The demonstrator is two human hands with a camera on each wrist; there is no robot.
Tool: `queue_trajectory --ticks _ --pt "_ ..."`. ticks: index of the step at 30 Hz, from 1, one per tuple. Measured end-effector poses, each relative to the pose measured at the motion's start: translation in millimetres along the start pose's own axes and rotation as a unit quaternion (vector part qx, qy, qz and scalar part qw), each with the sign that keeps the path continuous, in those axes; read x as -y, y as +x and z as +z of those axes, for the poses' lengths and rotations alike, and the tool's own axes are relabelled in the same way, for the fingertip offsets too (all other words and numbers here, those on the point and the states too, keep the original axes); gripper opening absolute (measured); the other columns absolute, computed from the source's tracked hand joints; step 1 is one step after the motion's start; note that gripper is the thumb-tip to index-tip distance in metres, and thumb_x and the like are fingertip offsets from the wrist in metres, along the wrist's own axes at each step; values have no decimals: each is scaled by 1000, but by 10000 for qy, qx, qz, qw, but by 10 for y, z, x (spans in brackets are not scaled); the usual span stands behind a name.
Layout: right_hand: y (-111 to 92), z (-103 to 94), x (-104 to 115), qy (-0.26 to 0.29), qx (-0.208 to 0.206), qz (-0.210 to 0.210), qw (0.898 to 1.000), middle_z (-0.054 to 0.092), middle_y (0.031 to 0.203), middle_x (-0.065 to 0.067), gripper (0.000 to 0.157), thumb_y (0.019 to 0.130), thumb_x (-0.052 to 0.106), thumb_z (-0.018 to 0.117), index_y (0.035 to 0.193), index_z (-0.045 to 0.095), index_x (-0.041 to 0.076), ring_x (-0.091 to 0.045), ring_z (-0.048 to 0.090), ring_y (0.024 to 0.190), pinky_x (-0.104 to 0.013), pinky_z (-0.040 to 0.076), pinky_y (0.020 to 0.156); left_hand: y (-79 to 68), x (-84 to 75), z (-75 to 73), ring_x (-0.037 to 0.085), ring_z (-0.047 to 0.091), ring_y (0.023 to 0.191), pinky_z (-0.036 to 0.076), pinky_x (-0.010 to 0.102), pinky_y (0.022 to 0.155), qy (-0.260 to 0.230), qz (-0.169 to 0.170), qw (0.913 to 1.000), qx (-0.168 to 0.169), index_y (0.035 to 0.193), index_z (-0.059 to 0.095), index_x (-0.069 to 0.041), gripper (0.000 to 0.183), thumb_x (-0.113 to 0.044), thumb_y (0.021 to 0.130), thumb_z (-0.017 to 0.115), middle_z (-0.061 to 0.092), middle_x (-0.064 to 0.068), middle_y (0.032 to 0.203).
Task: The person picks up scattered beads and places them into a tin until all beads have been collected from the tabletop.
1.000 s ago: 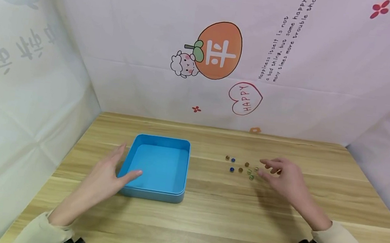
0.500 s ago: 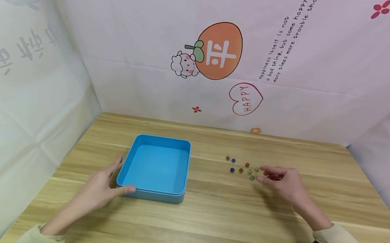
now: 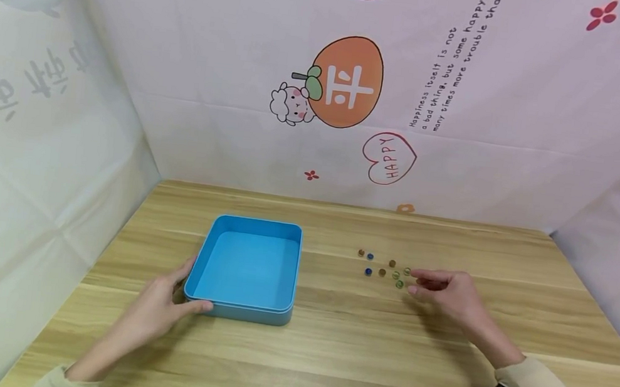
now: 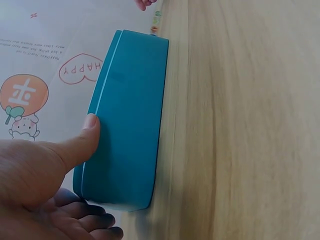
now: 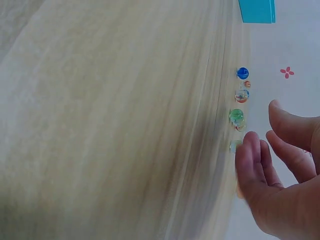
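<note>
Left hand [image 3: 153,309], hold: your thumb lies on the near wall of the blue box [image 3: 245,269], fingers round at the left wall; you grip the corner at the box's 8 o'clock.
Left hand, reason: probably a brace; bearing on 2 walls should check both sliding and turning.
Blue box, placing: flat on the table [image 3: 291,374], hollow side up, at 9 o'clock from the marbles [image 3: 382,272]; on your left, so likely put within easy reach of that hand.
Marbles, placing: a loose scatter of 8 on the wood, at the box's 3 o'clock and well apart from it; the gaps probably let your fingers get round 1 at a time.
Marbles, look: small, round, glassy; 2 deep blue, 3 brownish, 3 clear to green. Close up, some show coloured swirls.
Right hand [image 3: 450,290], state: at the marbles' 3 o'clock, low; thumb and index parted, nothing pinched. Contact with the nearest clear marble [image 3: 406,271]: you cannot tell.
Right hand, reason: the low, sideways pose likely suits round glass, which a poke from above could roll away.
</note>
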State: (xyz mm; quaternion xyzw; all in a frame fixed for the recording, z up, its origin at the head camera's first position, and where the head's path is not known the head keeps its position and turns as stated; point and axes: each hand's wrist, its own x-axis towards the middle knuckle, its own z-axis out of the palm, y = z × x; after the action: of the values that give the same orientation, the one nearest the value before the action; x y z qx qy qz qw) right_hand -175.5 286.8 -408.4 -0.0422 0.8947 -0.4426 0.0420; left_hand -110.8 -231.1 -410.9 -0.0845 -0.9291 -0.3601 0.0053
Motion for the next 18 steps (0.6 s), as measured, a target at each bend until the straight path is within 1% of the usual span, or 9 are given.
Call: queue_trajectory --ticks 5,12,18 --pt "4 -6 11 -7 0 149 9999 73 124 -22 44 95 18 83 131 72 -5 -22 69 101 -22 58 73 1 -20 31 48 51 136 50 59 106 -193 52 9998 -29 161 30 9 101 -37 90 85 42 32 155" --pt "13 -4 -4 77 4 274 9996 73 122 -21 44 95 18 83 130 72 -4 -22 69 102 -20 58 75 42 -53 101 48 49 137 50 58 106 -415 90 9991 -55 161 29 8 99 -31 90 86 41 32 156" --pt "15 8 -13 278 31 291 9992 71 129 -22 44 95 18 82 132 71 -4 -26 69 108 -19 58 79 81 -82 167 48 46 140 48 58 107 -487 156 9987 -53 162 29 7 98 -27 90 87 39 32 158"
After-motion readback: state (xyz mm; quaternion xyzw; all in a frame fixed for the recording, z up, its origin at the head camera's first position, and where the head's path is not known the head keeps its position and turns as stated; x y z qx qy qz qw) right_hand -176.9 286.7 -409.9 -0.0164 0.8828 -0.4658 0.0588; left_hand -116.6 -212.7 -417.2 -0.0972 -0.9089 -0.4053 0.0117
